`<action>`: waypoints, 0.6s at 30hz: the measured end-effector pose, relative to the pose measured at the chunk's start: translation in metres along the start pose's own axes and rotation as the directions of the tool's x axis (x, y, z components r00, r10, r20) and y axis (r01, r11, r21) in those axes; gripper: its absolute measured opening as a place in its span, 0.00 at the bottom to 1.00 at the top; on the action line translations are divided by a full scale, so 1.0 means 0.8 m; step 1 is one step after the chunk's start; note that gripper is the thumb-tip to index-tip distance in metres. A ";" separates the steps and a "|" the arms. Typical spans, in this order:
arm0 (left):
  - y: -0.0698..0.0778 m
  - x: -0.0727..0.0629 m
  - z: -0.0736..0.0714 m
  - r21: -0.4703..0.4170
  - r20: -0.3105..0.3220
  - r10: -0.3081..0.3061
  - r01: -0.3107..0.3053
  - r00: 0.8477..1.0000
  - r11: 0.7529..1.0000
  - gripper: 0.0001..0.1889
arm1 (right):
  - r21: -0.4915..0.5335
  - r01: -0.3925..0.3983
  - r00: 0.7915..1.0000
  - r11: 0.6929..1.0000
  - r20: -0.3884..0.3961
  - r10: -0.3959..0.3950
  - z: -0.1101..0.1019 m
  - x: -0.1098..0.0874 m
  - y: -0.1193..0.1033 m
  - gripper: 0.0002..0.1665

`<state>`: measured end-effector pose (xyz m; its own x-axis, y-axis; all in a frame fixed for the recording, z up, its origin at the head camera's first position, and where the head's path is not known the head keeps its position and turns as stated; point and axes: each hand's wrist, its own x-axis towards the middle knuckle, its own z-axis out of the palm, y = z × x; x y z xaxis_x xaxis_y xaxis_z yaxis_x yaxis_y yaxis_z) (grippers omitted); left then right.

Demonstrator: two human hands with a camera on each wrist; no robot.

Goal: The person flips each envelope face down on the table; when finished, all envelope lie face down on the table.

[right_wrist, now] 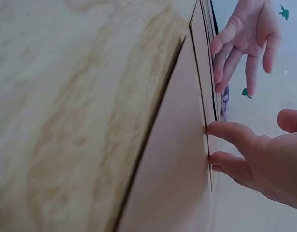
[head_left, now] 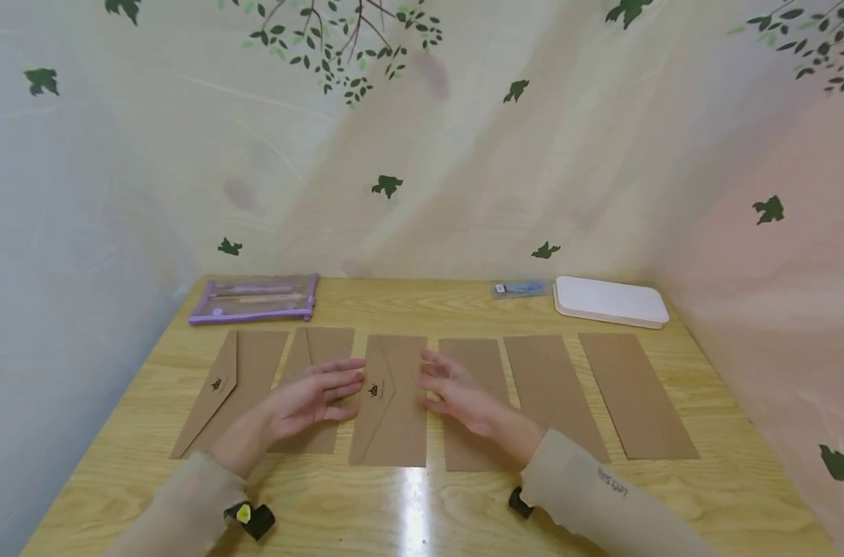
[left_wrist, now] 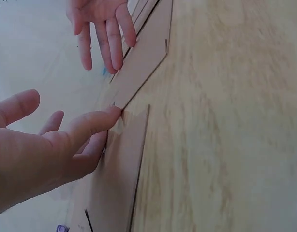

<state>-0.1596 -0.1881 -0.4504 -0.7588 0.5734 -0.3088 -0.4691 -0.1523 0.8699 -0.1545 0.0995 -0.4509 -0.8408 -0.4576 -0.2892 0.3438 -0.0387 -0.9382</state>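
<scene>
Brown paper envelopes lie upright in a row across the wooden table. The middle envelope shows its pointed flap and a small black crown print. My left hand reaches over the neighbouring envelope, fingers extended to the middle one's left edge. From the other side, my right hand is above a plain envelope, its slightly bent fingers at the middle one's right edge. Both wrist views show the left hand and the right hand with fingertips near or touching envelope edges; neither grips anything.
At the far left lies another flap-side envelope; two plain ones lie to the right. Along the back are a clear purple-edged pencil pouch, a small blue packet and a white case. A leaf-patterned curtain stands behind.
</scene>
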 end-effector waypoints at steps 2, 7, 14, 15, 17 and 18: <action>0.002 0.000 0.000 -0.004 0.001 -0.004 0.004 1.000 1.000 0.31 | -0.037 -0.004 1.000 0.999 0.006 0.004 0.001 -0.001 -0.003 0.40; 0.002 0.001 0.000 -0.013 0.004 -0.005 0.006 1.000 1.000 0.32 | -0.045 -0.006 0.999 0.999 0.033 0.008 -0.001 -0.002 -0.007 0.42; 0.000 0.001 -0.003 -0.031 0.017 -0.001 0.002 1.000 1.000 0.32 | -0.039 0.000 0.999 0.999 0.053 0.002 -0.008 -0.001 -0.003 0.41; 0.000 0.001 -0.004 -0.033 0.018 -0.002 0.002 1.000 0.999 0.32 | -0.044 0.003 0.998 0.999 0.056 0.000 -0.008 -0.002 -0.002 0.40; 0.000 0.001 -0.003 -0.034 0.015 -0.003 0.004 1.000 0.999 0.31 | -0.049 0.009 0.998 0.999 0.065 -0.006 -0.011 -0.002 0.000 0.39; 0.000 0.001 -0.003 -0.035 0.016 -0.005 0.006 1.000 0.999 0.32 | -0.051 0.012 0.998 0.999 0.070 -0.008 -0.012 -0.003 0.001 0.39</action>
<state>-0.1615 -0.1894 -0.4518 -0.7491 0.5869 -0.3074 -0.4892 -0.1770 0.8540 -0.1565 0.1089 -0.4525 -0.8122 -0.5183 -0.2677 0.3123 0.0012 -0.9500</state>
